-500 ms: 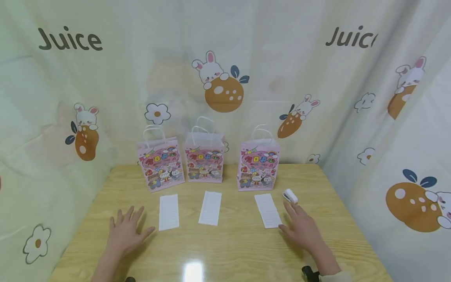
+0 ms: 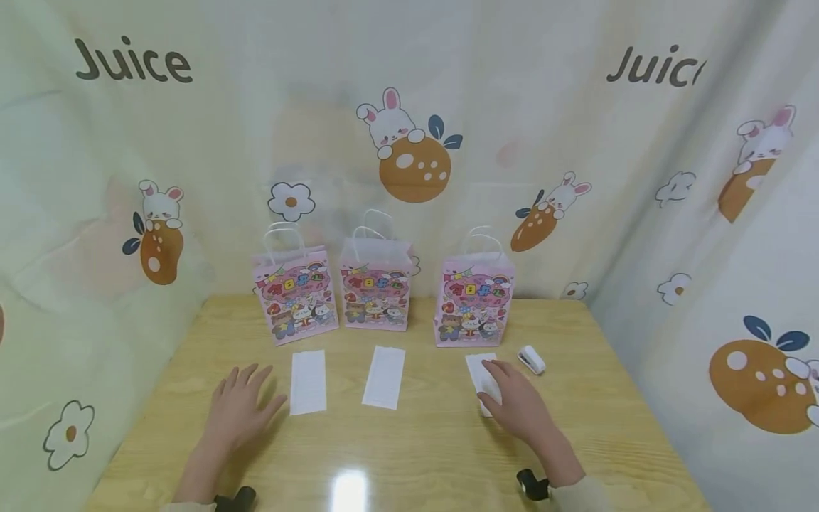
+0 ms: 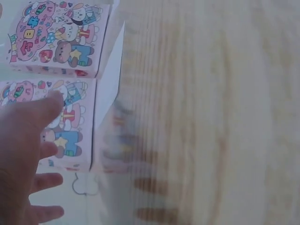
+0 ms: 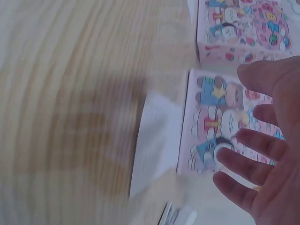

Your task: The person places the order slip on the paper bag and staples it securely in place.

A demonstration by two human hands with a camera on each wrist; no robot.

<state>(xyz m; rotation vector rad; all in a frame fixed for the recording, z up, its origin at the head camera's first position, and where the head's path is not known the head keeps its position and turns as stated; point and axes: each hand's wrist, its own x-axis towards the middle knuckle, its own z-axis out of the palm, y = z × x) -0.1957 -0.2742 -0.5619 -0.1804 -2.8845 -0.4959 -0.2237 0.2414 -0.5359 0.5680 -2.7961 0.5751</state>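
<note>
My left hand hovers over the table with its fingers spread, just left of the left white paper slip, holding nothing. My right hand, also empty with fingers apart, is over the right paper slip and hides part of it in the head view. In the right wrist view a gap shows between the fingers and that slip. A third paper slip lies in the middle. Beyond my right fingertips is a small white stapler.
Three pink cartoon-printed paper bags with white handles stand along the back: a left bag, a middle bag and a right bag. A printed curtain hangs behind the wooden table.
My right hand has moved left from beside the stapler to over the right paper slip. My left hand has shifted slightly right and up. The head view has shifted a little.
</note>
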